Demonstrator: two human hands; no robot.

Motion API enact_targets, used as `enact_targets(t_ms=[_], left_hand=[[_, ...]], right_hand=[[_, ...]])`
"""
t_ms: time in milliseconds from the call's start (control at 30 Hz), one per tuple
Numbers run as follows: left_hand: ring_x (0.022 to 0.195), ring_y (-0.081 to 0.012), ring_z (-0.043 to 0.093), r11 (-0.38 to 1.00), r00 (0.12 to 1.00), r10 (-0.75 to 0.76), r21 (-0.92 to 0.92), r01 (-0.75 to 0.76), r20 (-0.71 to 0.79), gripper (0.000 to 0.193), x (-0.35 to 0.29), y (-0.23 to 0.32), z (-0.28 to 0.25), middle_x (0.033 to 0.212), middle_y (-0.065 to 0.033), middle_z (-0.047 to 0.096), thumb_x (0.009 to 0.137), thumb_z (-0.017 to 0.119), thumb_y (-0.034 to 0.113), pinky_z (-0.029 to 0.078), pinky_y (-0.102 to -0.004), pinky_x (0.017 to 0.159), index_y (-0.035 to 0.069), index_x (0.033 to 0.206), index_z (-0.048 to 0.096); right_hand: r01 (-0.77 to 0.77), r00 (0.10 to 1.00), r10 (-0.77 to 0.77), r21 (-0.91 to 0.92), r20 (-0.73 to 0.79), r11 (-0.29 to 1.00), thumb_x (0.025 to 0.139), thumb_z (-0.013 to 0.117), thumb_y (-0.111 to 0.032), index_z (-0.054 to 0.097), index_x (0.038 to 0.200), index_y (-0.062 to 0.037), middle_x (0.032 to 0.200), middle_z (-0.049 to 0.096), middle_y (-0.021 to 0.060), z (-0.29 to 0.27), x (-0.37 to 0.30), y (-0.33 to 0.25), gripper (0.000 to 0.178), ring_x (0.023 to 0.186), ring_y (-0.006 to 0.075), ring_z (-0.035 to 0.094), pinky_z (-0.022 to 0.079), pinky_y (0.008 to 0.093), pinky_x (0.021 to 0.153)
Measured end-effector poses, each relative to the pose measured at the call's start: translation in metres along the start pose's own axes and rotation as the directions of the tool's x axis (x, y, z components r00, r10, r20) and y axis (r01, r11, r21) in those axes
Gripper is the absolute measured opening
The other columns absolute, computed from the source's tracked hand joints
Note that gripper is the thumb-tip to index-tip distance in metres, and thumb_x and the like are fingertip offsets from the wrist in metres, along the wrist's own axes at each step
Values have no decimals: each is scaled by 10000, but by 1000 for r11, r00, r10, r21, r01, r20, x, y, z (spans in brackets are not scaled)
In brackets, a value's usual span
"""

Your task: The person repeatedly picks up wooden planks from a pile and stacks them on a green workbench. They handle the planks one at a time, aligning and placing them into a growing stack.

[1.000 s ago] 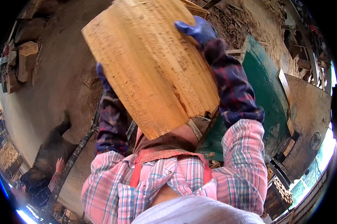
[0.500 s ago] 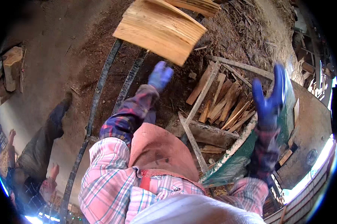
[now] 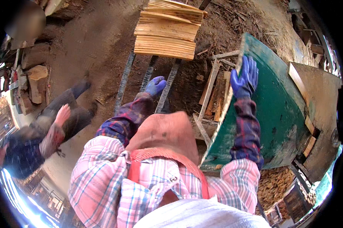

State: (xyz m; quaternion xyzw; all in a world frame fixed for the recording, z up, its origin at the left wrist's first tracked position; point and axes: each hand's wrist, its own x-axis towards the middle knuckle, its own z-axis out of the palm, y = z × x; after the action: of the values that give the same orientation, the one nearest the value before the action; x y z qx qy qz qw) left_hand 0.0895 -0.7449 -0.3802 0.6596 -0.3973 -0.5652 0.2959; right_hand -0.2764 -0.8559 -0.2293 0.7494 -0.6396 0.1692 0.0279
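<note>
My right hand (image 3: 245, 79), in a blue-purple glove, lies flat near the pale, worn edge of a large green board (image 3: 278, 114), fingers stretched out along it. My left hand (image 3: 155, 86), gloved alike, is at the inner dark metal rail (image 3: 170, 81), its fingers bent and close together. Nothing shows in it; whether it touches the rail I cannot tell. Ahead of it, a stack of thin pale wooden slats (image 3: 167, 32) rests across the rails. The board hides much of a wooden frame (image 3: 213, 78) with split wood pieces (image 3: 217, 95) inside.
At the left another person (image 3: 46, 133) in dark clothes is close by, one bare hand showing. Cut logs (image 3: 37, 78) stand at the far left. A brown panel (image 3: 323, 102) stands right of the green board. Below it is a heap of split wood (image 3: 276, 186). Bark scraps litter the ground.
The green board has swung from nearly edge-on to face up, covering more of the frame. My right hand now lies flat on it. My left hand's fingers have drawn together. The view has turned.
</note>
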Motion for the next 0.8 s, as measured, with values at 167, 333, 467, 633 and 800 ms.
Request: enact_targets(t_ms=[167,333,467,633,800], left_hand=[[993,-165,582,959,991,132,250,-134,25,406,-83,21,-67,1075,-94,639,875,607,271,461,-299,865,-11,1166,582],[755,-134,546,971,985,101,230,-67,-140,298,-166,-9,-163,857,-39,623,885,579,274,449,-301,668,3,999,626],[587,-129,489,918,951,161,394,-46,-264,263,-215,-100,-216,644,-11,567,862,567,286,401,-334,534,58,762,650],[577,-152,530,986,940,-96,-158,46,-327,371,-205,-222,-198,627,-52,594,858,532,379,420,-361,540,47,769,671],[583,-159,538,936,918,350,89,-339,-187,382,-155,-140,-124,635,-53,601,860,533,391,424,-370,547,45,774,671]], right_hand=[[-1,997,-1,-21,-81,1000,781,581,-353,395,1374,-157,1450,351,122,10,3,2,652,1353,304,290,206,450,1119],[-29,998,29,-8,-47,1000,787,565,-342,393,1374,-162,1464,330,114,13,1,8,638,1363,298,273,198,445,1125],[-44,999,45,-43,6,998,817,523,-370,341,1409,-155,1489,287,119,9,1,13,656,1385,297,228,165,418,1137],[-8,999,7,22,35,1000,805,534,-361,346,1404,-135,1485,289,136,8,0,14,667,1384,303,229,161,432,1133],[-33,999,31,38,39,999,781,542,-329,374,1388,-124,1474,303,145,4,-12,23,663,1384,318,225,151,447,1137]])
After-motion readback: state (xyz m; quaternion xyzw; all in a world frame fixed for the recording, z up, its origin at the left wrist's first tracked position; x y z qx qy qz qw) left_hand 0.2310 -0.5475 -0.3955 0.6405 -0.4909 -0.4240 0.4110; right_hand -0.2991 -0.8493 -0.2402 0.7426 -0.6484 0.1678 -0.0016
